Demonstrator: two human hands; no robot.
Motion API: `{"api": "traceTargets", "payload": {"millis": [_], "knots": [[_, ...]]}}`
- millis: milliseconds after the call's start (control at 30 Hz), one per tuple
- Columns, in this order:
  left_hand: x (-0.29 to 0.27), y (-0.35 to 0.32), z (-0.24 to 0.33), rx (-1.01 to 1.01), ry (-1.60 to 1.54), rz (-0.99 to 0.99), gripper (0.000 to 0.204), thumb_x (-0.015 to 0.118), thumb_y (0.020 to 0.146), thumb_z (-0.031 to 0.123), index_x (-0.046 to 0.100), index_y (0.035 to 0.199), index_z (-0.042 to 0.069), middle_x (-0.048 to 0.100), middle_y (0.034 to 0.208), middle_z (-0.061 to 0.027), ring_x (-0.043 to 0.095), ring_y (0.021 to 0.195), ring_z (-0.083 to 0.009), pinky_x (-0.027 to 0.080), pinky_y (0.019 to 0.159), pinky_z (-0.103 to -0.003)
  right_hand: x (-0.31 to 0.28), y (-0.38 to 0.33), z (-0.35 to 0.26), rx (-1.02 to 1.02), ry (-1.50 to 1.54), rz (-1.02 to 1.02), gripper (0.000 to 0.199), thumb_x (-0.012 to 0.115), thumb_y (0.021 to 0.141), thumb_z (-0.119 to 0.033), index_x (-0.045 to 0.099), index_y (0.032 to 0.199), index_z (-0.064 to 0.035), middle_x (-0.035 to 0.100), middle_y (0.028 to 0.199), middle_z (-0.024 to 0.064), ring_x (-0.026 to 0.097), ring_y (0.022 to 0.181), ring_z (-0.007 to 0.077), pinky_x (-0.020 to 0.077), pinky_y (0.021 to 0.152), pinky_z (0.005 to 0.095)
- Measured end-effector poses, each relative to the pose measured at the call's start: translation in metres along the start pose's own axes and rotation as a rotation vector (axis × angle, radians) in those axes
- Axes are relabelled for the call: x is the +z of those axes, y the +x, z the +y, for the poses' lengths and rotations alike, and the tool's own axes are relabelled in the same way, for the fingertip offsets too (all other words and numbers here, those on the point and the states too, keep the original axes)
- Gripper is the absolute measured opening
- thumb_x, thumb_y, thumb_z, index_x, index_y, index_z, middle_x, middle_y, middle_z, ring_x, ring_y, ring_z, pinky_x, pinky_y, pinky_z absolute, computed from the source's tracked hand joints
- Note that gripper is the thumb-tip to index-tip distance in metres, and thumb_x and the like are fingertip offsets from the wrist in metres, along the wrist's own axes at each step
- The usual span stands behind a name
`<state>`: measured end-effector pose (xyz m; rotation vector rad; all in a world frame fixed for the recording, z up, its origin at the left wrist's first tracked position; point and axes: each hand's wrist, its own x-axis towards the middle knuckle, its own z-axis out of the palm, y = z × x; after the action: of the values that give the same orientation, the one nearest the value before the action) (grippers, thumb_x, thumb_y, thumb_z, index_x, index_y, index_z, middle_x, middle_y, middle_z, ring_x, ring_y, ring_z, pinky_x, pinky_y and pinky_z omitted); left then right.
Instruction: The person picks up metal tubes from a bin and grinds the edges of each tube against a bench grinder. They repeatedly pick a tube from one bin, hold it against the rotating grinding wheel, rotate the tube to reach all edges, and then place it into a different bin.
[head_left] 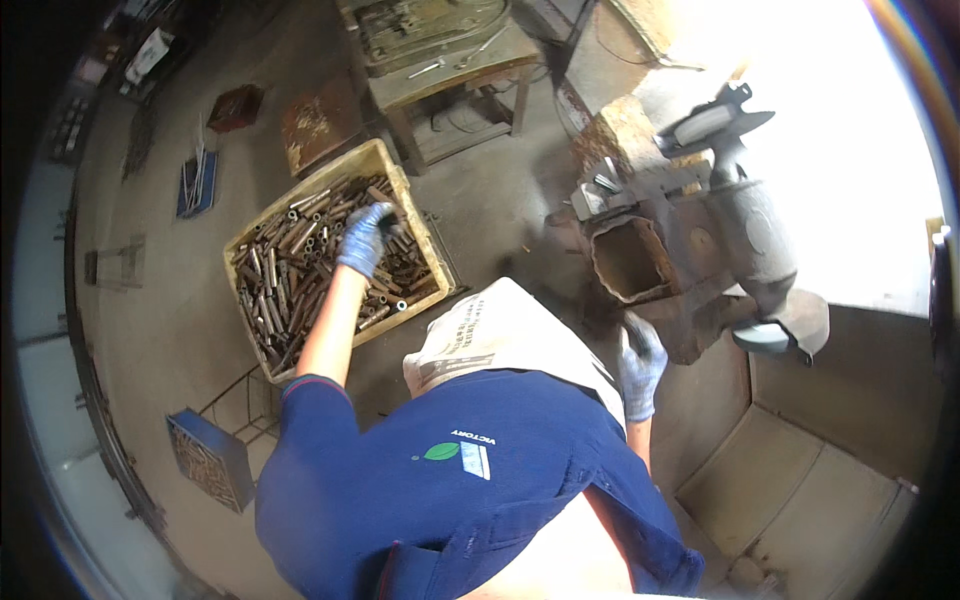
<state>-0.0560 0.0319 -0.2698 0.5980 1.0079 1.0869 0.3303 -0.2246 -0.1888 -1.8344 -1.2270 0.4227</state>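
Observation:
My left hand [367, 240], in a blue-and-white work glove with dark fingertips, reaches into a worn yellow bin [416, 208]. Its fingers curl down among short, brownish metal tubes [283, 268] heaped in the bin. What they close on, if anything, is hidden. My right hand [641, 367], gloved alike, hangs low beside my apron [492, 335], near the bottom of a dark grinding machine [690, 250]. Its darkened fingers are loosely bent and apart, and I make out nothing held in them.
Close to my right, the machine has a square opening [628, 262] and a grey motor housing [752, 240]. A metal workbench [455, 75] with tools stands ahead. Left of the bin are a blue tray [197, 185] and a blue crate [213, 458] of small parts. Panels [840, 480] stand at lower right.

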Motion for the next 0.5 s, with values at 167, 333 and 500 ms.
{"api": "traceTargets", "payload": {"millis": [167,333,500], "knots": [[0.15,-0.044,-0.025,-0.059,-0.084,-0.561,0.026,0.064,0.08,0.011,0.054,0.101,0.0,0.064,0.091,-0.0176,0.065,0.081,-0.0275,0.057,0.071,-0.037,0.009,0.051,-0.092,-0.32,0.039,-0.273,0.043,0.074,0.066,-0.011,0.062,0.107,-0.0043,0.052,0.123,0.0174,0.056,0.108,0.028,0.0452,0.091,0.0331],[0.243,-0.087,-0.041,-0.063,0.065,-0.818,0.024,0.066,0.079,0.009,0.059,0.099,-0.001,0.064,0.092,-0.0093,0.06,0.085,-0.015,0.048,0.077,-0.025,0.009,0.053,-0.084,-0.439,0.031,-0.134,0.04,0.076,0.065,-0.013,0.064,0.103,-0.0051,0.051,0.121,0.0197,0.057,0.105,0.0304,0.0479,0.087,0.0349],[0.259,-0.098,-0.056,-0.282,0.159,-0.941,0.031,0.066,0.081,0.012,0.055,0.105,-0.004,0.063,0.096,-0.0119,0.061,0.088,-0.0175,0.05,0.08,-0.029,-0.012,0.028,-0.059,-0.424,0.031,0.092,0.031,0.077,0.063,-0.01,0.066,0.091,-0.0029,0.058,0.108,0.0183,0.061,0.094,0.0299,0.0515,0.079,0.0345]]}}
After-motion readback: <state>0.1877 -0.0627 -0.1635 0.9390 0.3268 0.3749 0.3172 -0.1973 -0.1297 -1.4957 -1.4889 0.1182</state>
